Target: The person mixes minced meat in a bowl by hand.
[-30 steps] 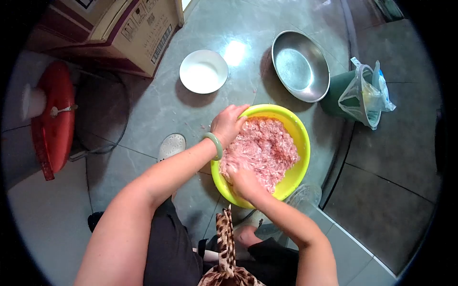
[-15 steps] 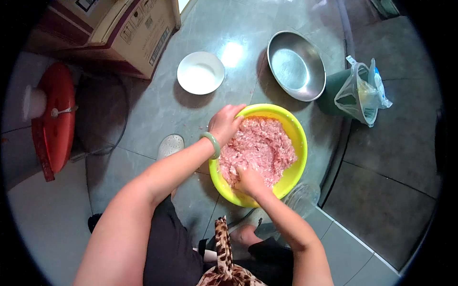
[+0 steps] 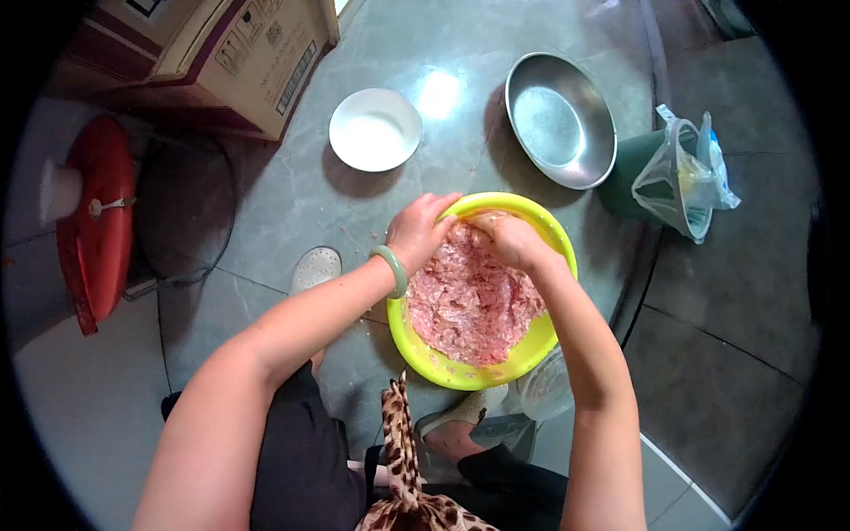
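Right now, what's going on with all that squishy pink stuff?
A person is working with bare hands in a yellow basin on the floor. It holds what looks like raw minced meat. The left hand holds the rim, and the right hand is in the basin at the far side, its fingertips hard to see. A white bowl and a metal bowl stand farther off.

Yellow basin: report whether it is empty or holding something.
Not empty: pink minced meat lies in the yellow basin, with some bare yellow showing at the lower right.
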A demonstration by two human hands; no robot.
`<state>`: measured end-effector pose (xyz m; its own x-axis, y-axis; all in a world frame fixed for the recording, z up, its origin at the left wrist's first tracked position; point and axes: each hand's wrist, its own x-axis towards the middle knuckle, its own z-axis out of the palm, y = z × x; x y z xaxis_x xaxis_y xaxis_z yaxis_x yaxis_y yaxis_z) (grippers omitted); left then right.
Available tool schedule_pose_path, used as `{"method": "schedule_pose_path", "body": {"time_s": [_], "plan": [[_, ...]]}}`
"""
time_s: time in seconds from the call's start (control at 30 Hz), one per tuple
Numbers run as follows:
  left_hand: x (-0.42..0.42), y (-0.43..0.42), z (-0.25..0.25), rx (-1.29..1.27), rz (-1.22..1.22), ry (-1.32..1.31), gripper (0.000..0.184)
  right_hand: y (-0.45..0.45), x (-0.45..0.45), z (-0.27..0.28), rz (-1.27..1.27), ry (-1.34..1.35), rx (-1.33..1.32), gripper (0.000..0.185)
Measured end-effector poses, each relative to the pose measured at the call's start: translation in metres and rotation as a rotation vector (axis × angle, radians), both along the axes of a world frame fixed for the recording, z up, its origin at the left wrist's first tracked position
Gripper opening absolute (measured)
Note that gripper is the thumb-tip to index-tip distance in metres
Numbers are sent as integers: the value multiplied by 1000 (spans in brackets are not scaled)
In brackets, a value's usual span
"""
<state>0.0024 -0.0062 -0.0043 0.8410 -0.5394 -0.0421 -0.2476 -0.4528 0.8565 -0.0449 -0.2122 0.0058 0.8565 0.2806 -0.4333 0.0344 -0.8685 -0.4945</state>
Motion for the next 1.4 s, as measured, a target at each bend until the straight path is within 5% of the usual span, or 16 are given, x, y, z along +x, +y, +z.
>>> {"method": "schedule_pose_path", "body": {"time_s": [0.13, 0.2, 0.3, 0.43, 0.47, 0.53, 0.67, 0.77, 0.83, 0.87, 0.97, 1.17, 1.3, 1.4], "plan": [[-1, 2, 4, 27, 8, 28, 35, -31, -23, -48, -360, 156, 119, 43], [-1, 1, 4, -19, 25, 17, 34, -43, -37, -45, -598, 632, 117, 53], [-1, -2, -1, 10, 10, -3, 34, -25, -92, -45, -868, 566, 408, 52], [0, -4, 1, 13, -13, 10, 34, 65, -119, 9, -817, 269, 525, 43], [0, -3, 2, 8, -23, 21, 35, 91, -116, 32, -670, 214, 166, 45], [1, -2, 3, 4, -38, 27, 35, 122, -126, 31, -305, -416, 41, 54], [3, -2, 5, 18, -40, 37, 36, 122, -103, -8, -220, -318, -23, 44], [2, 0, 2, 37, -49, 45, 35, 72, -52, 12, -45, 424, -393, 55], [4, 0, 2, 36, -57, 18, 35, 35, -85, -7, -166, -291, -345, 65], [3, 0, 1, 19, -47, 11, 35, 26, -96, -2, -164, -292, -345, 65], [2, -1, 1, 2, -31, 3, 35, 27, -137, -1, -534, 348, -209, 70], [1, -2, 4, 21, -24, 22, 36, 118, -138, -10, 63, -408, -4, 42], [1, -1, -3, 17, -40, -24, 36, 64, -67, -18, -3, 23, -277, 51], [0, -1, 1, 0, -25, -15, 35, 26, -98, -24, -195, -104, -328, 48]]}}
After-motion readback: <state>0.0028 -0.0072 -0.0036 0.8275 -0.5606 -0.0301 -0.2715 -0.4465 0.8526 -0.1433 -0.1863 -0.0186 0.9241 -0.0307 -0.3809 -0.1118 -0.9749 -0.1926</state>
